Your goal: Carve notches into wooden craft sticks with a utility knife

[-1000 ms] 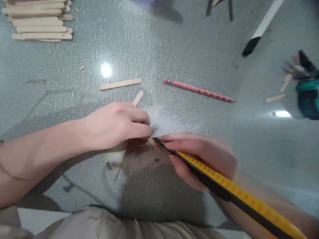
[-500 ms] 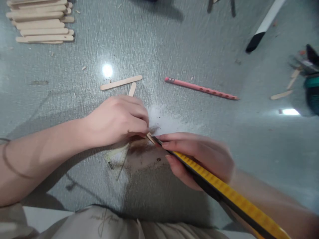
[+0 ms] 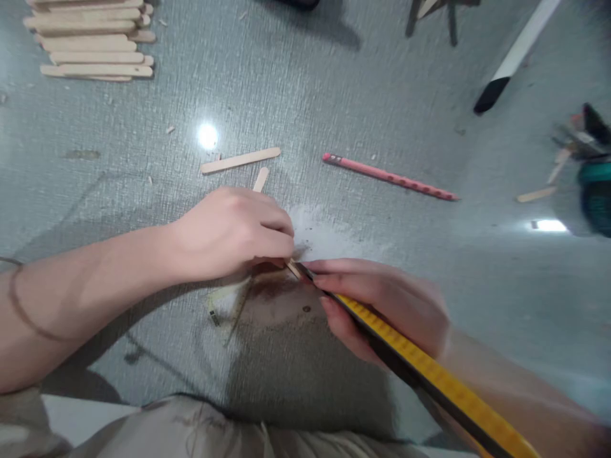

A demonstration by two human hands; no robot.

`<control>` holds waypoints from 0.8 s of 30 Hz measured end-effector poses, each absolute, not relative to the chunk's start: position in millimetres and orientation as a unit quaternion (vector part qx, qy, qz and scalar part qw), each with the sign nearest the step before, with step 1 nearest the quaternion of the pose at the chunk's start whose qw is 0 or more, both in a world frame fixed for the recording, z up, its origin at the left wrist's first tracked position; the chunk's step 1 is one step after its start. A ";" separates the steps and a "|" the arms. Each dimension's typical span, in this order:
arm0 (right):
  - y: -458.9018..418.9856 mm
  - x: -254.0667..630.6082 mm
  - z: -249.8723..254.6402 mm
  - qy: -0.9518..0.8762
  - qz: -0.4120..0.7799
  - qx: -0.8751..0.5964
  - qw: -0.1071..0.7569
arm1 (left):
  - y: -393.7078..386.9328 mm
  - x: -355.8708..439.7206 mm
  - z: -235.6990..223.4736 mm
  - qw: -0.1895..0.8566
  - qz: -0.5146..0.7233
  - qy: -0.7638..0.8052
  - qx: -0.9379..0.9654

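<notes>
My left hand (image 3: pixel 236 232) is curled, fingers pressed down on a wooden craft stick (image 3: pixel 261 180) whose far end pokes out above the knuckles. My right hand (image 3: pixel 386 305) grips a yellow and black utility knife (image 3: pixel 429 372). The knife's tip meets the stick's near end just in front of my left fingertips. A clear set square (image 3: pixel 229 302) lies under both hands. Another craft stick (image 3: pixel 240 160) lies flat just beyond my left hand.
A pink pencil (image 3: pixel 390 177) lies to the right of the loose stick. A stack of craft sticks (image 3: pixel 90 38) sits at the far left. A white and black bar (image 3: pixel 513 57) and a teal tool (image 3: pixel 594 191) are at the right. Small wood chips dot the grey surface.
The stick under my left hand has swung a little, its far end pointing more upright. Both hands stay at the same spot, and the view has shifted slightly.
</notes>
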State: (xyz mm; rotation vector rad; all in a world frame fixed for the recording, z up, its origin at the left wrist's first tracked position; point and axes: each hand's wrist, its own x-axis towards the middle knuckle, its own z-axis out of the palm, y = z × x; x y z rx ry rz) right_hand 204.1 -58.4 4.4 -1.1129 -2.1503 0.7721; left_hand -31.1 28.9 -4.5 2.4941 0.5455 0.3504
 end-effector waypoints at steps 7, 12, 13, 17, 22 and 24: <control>-59.6 202.0 1.7 -0.812 0.273 -0.419 0.301 | 27.6 -28.8 -6.2 0.314 0.135 0.207 0.917; -62.7 199.0 5.9 -0.812 0.270 -0.429 0.289 | 28.4 -26.5 -5.5 0.329 0.118 0.219 0.911; -63.2 198.5 6.8 -0.813 0.270 -0.432 0.283 | 28.7 -26.2 -5.8 0.328 0.113 0.222 0.911; -62.4 197.3 9.0 -0.814 0.286 -0.421 0.279 | 29.0 -25.4 -8.1 0.311 0.111 0.225 0.917; -56.7 195.5 9.6 -0.820 0.293 -0.405 0.279 | 28.6 -24.6 -8.6 0.303 0.107 0.228 0.919; -54.6 194.8 8.9 -0.822 0.303 -0.392 0.281 | 28.4 -24.7 -8.4 0.306 0.108 0.228 0.918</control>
